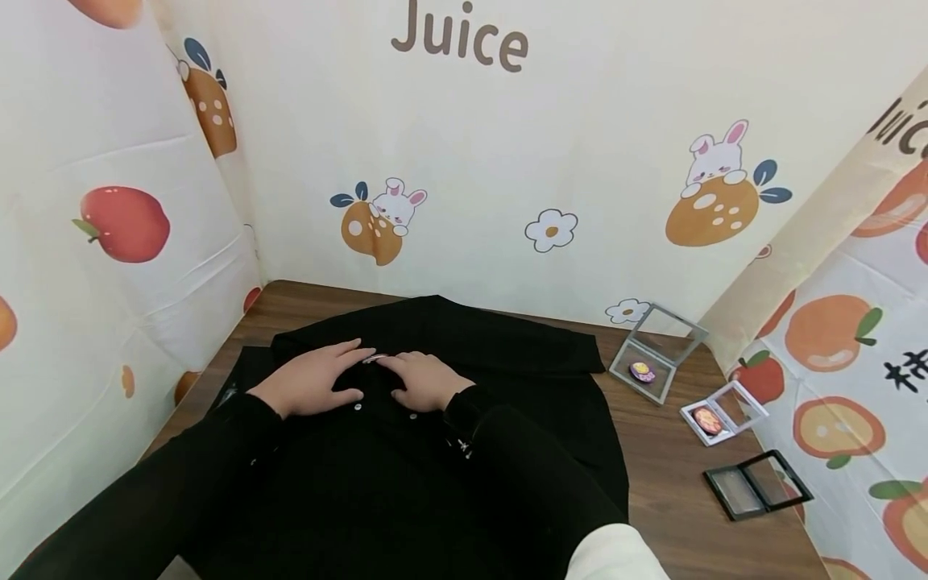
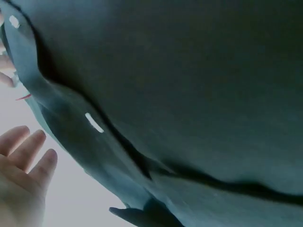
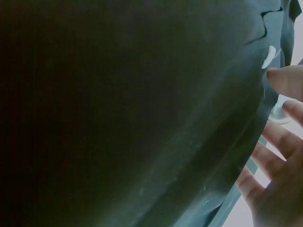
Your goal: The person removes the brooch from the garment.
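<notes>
Simply resting with left hand (image 1: pixel 316 379) and right hand (image 1: pixel 429 381) palm-down, loosely outstretched on black shirt (image 1: pixel 377 459), visibly gripping nothing.

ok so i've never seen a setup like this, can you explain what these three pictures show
There's no machine here, just a person's bare left hand and right hand. The wide picture comes from a camera on the head, looking forward and down; the two close-ups come from cameras on the wrists. On the wooden table lies a black shirt with small buttons. Both hands rest on it, neither plainly gripping anything; the tiny shiny thing between them is too small to name. On the right lie a grey case, a white case and a black case, all open.
</notes>
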Available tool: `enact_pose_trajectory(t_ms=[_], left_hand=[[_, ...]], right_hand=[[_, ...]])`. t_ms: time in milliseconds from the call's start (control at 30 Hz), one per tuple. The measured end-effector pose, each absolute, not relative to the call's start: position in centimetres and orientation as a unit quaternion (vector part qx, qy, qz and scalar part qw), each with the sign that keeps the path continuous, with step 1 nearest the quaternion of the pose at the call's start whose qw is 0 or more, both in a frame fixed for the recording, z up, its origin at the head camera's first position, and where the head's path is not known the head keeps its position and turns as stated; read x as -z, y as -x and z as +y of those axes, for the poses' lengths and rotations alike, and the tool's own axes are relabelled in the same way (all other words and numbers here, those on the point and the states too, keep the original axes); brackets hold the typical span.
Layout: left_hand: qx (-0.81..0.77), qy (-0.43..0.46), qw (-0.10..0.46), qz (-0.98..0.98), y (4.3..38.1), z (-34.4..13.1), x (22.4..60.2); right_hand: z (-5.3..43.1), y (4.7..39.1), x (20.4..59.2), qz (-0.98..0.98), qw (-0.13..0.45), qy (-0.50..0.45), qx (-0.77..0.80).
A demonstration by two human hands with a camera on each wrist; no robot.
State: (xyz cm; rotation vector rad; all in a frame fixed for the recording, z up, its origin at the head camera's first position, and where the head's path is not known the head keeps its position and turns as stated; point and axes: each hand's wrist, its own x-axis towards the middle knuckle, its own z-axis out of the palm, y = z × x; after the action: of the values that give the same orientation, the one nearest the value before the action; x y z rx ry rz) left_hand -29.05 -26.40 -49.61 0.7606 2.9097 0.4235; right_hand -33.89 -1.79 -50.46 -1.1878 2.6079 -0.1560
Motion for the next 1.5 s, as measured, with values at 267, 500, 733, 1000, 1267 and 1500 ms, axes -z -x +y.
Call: enact_pose_trajectory(t_ms=[267, 500, 733, 1000, 1267, 1500], left_hand=[[-0.119, -0.266, 0.046, 0.955, 28.9, -26.6, 50.2], [-0.126, -0.261, 0.044, 0.956, 29.4, -26.4, 50.7], [-0.151, -0.227, 0.062, 0.96, 30.2, -25.9, 50.7], [-0.15, -0.207, 0.075, 0.964, 31.0, -26.0, 51.3], [-0.145, -0.197, 0.095, 0.965, 31.3, -26.0, 52.3], [-0.131, -0.194, 0.098, 0.967, 31.5, -26.0, 53.0]], right_hand=[[-2.1, 34.1, 50.6, 0.909, 0.136, 0.389, 0.054], [-2.4, 34.0, 50.6, 0.912, 0.135, 0.382, 0.069], [-2.7, 33.7, 50.6, 0.916, 0.114, 0.384, 0.033], [-3.4, 32.8, 50.9, 0.925, 0.09, 0.369, -0.006], [-3.9, 32.4, 52.3, 0.936, 0.08, 0.342, -0.014], [-4.3, 32.0, 52.5, 0.94, 0.085, 0.329, -0.018]])
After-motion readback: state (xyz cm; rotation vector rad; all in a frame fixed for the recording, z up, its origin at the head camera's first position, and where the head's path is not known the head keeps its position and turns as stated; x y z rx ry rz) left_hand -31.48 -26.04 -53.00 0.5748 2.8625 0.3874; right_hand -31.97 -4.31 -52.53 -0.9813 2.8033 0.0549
